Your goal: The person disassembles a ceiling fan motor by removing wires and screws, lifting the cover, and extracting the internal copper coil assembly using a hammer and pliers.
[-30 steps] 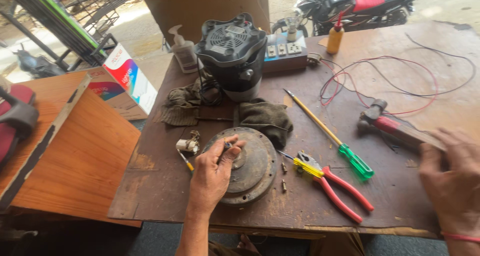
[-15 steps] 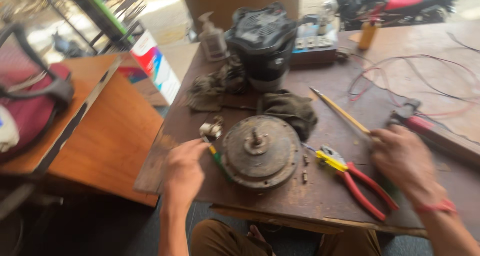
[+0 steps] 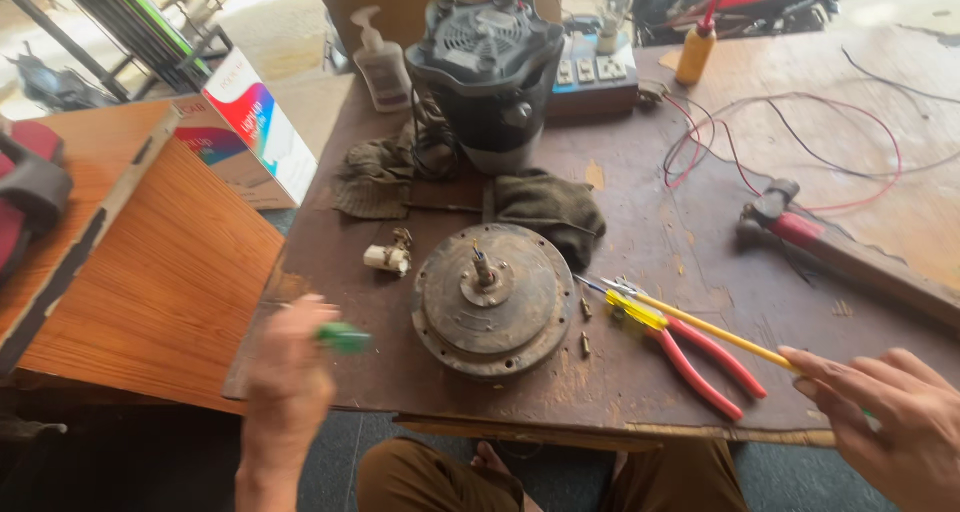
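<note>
My left hand, blurred, is at the table's front left edge, closed on a small green-handled tool. My right hand is at the front right, gripping the handle end of a long yellow-shafted screwdriver; its handle is mostly hidden in my fingers. The shaft crosses over red-handled pliers and points at a round rusty motor disc with a short centre shaft, which lies flat between my hands. Neither hand touches the disc.
Behind the disc are a dark rag, a black motor housing, a power strip, a pump bottle and a yellow bottle. Red and black wires and a hammer lie to the right. A small white part sits left of the disc.
My left hand has left the disc, moved to the front left and now holds the green-handled tool. My right hand has taken the long screwdriver and drawn it toward the front right.
</note>
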